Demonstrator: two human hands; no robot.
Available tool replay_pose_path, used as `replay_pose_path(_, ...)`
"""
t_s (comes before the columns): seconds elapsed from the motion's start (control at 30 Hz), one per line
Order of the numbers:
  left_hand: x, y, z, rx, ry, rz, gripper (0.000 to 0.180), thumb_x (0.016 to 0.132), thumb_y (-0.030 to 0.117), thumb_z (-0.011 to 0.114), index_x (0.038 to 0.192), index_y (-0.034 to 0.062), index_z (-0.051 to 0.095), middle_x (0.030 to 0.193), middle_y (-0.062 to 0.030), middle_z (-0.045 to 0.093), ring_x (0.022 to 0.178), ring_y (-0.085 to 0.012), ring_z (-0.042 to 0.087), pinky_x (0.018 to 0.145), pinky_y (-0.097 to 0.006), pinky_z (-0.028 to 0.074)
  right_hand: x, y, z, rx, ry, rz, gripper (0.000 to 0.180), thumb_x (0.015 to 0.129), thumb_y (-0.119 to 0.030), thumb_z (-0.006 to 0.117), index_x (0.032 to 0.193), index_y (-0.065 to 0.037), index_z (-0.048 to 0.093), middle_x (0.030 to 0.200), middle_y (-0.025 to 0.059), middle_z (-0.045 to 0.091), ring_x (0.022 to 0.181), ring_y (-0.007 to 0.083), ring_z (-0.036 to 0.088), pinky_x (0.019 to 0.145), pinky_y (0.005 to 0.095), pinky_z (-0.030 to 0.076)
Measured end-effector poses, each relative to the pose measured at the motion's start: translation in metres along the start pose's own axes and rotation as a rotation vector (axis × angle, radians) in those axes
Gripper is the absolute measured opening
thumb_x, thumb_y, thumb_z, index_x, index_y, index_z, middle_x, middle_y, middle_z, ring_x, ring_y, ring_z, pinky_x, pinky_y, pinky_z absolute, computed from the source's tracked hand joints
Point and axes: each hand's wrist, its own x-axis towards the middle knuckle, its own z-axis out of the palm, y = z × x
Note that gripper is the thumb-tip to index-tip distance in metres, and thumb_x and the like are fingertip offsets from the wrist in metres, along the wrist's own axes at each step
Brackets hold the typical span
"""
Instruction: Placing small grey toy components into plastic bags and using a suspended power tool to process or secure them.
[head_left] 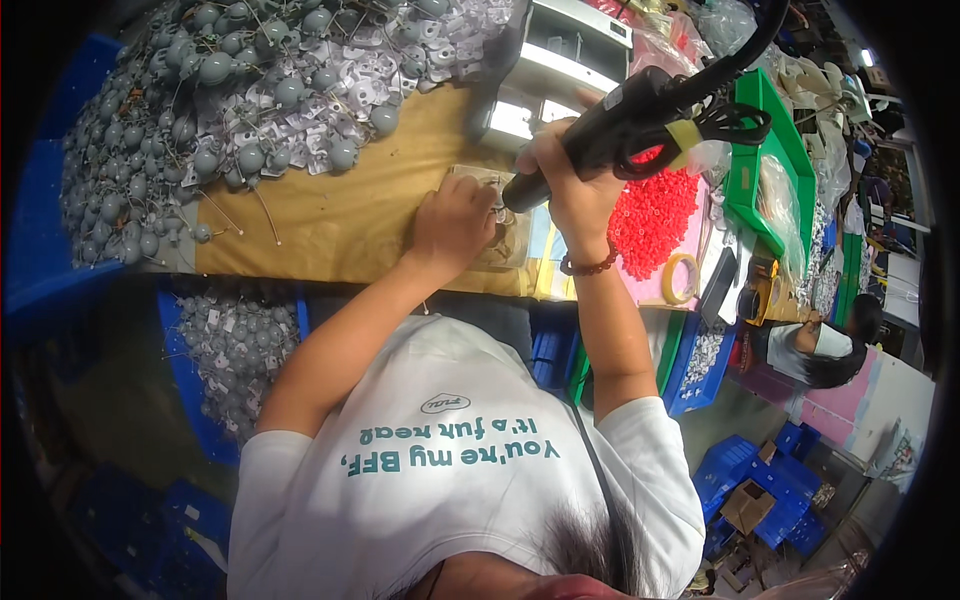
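My right hand is wrapped round a black electric screwdriver, held slanting with its lower end close to my left fingers. A thick black cord leads from its top toward the upper right. My left hand has its fingers curled together over a pale, clear-looking block near the bench's front edge. What those fingers press on is mostly covered by the hand. The tool's tip is also hard to see there. A white box-shaped device stands just beyond both hands.
Many grey ball-shaped parts with wires are heaped with white pieces at the left. Small red parts lie right of my right hand, beside a yellow tape roll and a green tray. Blue bins sit below the bench.
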Motion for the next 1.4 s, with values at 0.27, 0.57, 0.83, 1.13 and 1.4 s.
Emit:
replay_pose_path(0.27, -0.001, -0.002, 0.002, -0.014, 0.008, 0.014, 0.036, 0.071, 0.014, 0.074, 0.104, 0.0096, 0.061, 0.093, -0.0075, 0.055, 0.093, -0.0291, 0.056, 0.073, -0.042, 0.05, -0.012, 0.011, -0.008, -0.011, -0.039, 0.026, 0.027, 0.077, 0.005, 0.075, 0.098, -0.003, 0.059, 0.079, -0.0005, 0.062, 0.076, 0.0096, 0.059, 0.1, 0.0359, 0.044)
replay_pose_path(0.57, 0.004, -0.009, -0.006, -0.143, -0.006, 0.078, 0.037, 0.069, 0.006, 0.07, 0.102, 0.0116, 0.053, 0.093, -0.0093, 0.054, 0.092, -0.0322, 0.055, 0.069, -0.044, 0.05, -0.037, 0.021, -0.005, -0.005, -0.22, -0.127, 0.034, 0.083, 0.01, 0.064, 0.107, -0.006, 0.046, 0.084, 0.0089, 0.059, 0.08, 0.0207, 0.062, 0.073, 0.035, 0.054)
replay_pose_path(0.83, 0.005, -0.007, -0.007, -0.189, -0.026, 0.033, 0.039, 0.069, 0.005, 0.07, 0.103, 0.0115, 0.053, 0.094, -0.01, 0.054, 0.091, -0.0337, 0.055, 0.07, -0.045, 0.05, -0.053, 0.039, -0.012, 0.406, 0.113, 0.482, 0.036, 0.084, 0.01, 0.063, 0.111, -0.008, 0.045, 0.088, 0.0086, 0.061, 0.085, 0.0195, 0.063, 0.077, 0.0336, 0.054)
replay_pose_path(1.13, 0.004, -0.004, -0.004, -0.154, -0.01, 0.01, 0.04, 0.068, 0.006, 0.072, 0.104, 0.0097, 0.053, 0.099, -0.0107, 0.054, 0.095, -0.0344, 0.054, 0.075, -0.045, 0.05, -0.035, 0.018, -0.015, -0.042, -0.222, 0.042, 0.029, 0.083, 0.006, 0.067, 0.102, -0.007, 0.049, 0.087, 0.0065, 0.063, 0.083, 0.0169, 0.064, 0.075, 0.0317, 0.054)
replay_pose_path(1.4, 0.003, 0.0, -0.012, -0.212, -0.089, -0.111, 0.034, 0.074, 0.01, 0.076, 0.105, 0.0068, 0.063, 0.112, -0.0092, 0.059, 0.106, -0.0321, 0.053, 0.091, -0.04, 0.047, 0.01, 0.015, -0.066, 0.056, 0.414, 0.221, 0.02, 0.089, -0.007, 0.07, 0.101, -0.005, 0.054, 0.081, 0.003, 0.061, 0.072, 0.0124, 0.061, 0.066, 0.0263, 0.048)
